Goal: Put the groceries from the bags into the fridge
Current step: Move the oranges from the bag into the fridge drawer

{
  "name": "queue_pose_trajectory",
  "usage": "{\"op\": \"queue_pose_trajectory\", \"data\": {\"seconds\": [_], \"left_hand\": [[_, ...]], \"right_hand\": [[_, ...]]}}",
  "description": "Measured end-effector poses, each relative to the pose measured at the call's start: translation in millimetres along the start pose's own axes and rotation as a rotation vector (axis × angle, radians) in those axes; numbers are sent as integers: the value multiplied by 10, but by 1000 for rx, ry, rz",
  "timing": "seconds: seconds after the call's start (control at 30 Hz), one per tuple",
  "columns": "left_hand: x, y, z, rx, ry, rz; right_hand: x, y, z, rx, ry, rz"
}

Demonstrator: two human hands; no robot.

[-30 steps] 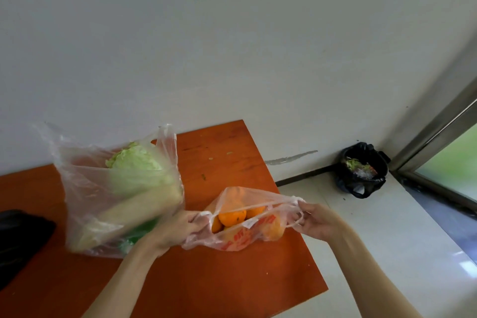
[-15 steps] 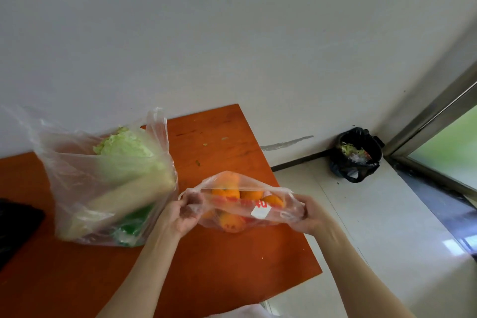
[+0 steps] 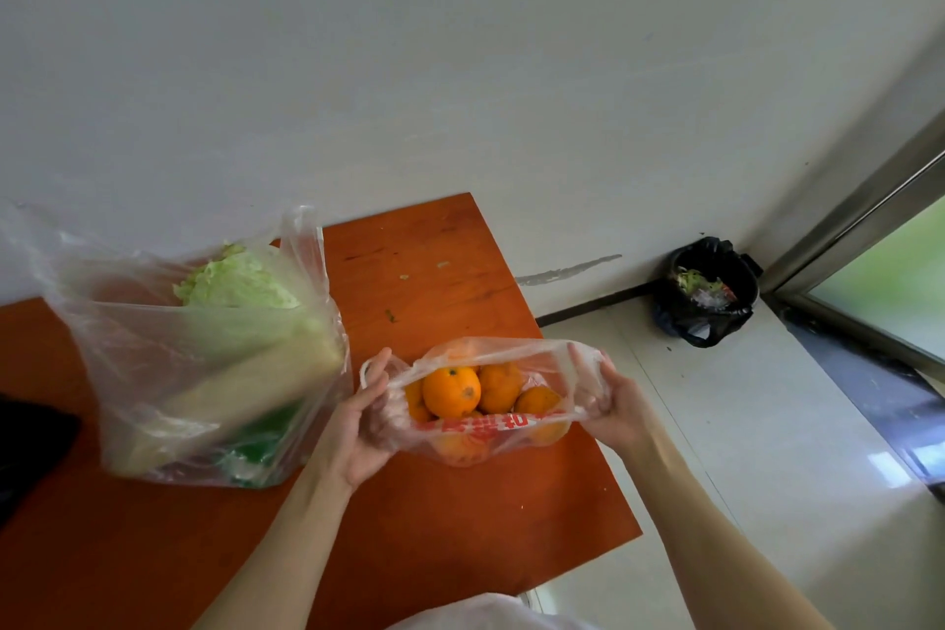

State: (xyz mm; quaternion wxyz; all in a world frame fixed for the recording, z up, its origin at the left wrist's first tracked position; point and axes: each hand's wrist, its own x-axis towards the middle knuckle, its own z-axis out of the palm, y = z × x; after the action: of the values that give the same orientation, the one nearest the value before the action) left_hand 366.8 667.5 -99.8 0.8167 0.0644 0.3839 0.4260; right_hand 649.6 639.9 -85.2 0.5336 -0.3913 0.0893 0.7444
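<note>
A small clear plastic bag with red print [image 3: 480, 432] rests on the orange table [image 3: 450, 517] and holds several oranges [image 3: 452, 390]. My left hand [image 3: 358, 430] grips its left rim and handle, and my right hand [image 3: 613, 399] grips its right rim. Between them the bag's mouth is stretched wide, so the oranges show from above. To the left stands a larger clear bag [image 3: 204, 363] with a pale green cabbage [image 3: 238, 281], a long whitish vegetable and something green at the bottom. No fridge is in view.
A white wall runs behind the table. A black bin bag [image 3: 705, 297] with scraps sits on the pale tiled floor in the corner, next to a metal-framed glass door [image 3: 869, 281]. A black object [image 3: 30, 445] lies at the table's left edge.
My hands have pulled the small bag's mouth apart, so the oranges now show from above. The view has tilted slightly; the large bag has stayed in place.
</note>
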Motion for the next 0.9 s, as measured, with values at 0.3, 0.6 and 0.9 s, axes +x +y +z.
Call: {"op": "queue_pose_trajectory", "data": {"seconds": [0.3, 0.6, 0.9], "left_hand": [[71, 269, 265, 1551, 223, 113], [429, 383, 137, 493, 434, -136], [352, 263, 332, 1294, 506, 133]], "right_hand": [[138, -73, 56, -478, 372, 124], [245, -108, 168, -847, 471, 171], [320, -11, 49, -1121, 673, -234]]}}
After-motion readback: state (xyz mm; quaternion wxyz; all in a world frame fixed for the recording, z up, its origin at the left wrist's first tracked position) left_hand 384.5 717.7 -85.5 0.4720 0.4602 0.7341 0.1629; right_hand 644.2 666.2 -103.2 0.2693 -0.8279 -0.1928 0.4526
